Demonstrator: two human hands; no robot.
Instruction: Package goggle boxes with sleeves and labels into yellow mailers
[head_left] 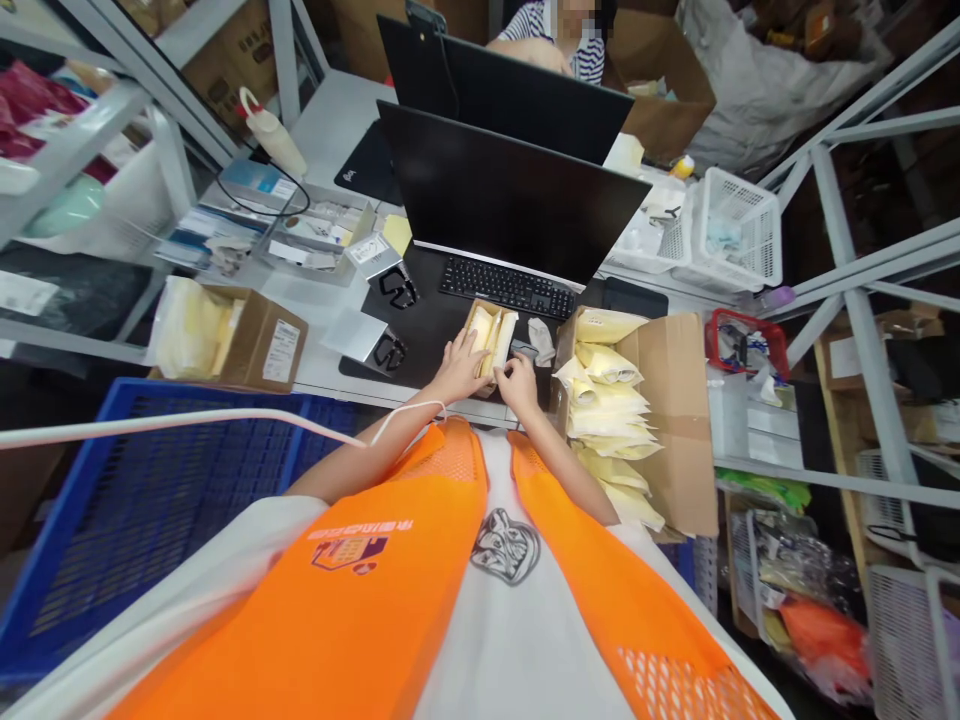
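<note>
A small brown cardboard box packed with pale yellow packets stands on the black desk mat in front of the keyboard. My left hand rests on the box's near left side, fingers laid over a packet. My right hand is at the box's near right corner, fingers curled against it. Whether either hand grips a packet is unclear. To the right, a larger open carton holds a row of the same yellow packets.
A dark monitor stands behind the keyboard, a second one behind it with another person seated beyond. Another carton of yellow packets sits at left, above a blue crate. White baskets and metal shelving lie at right.
</note>
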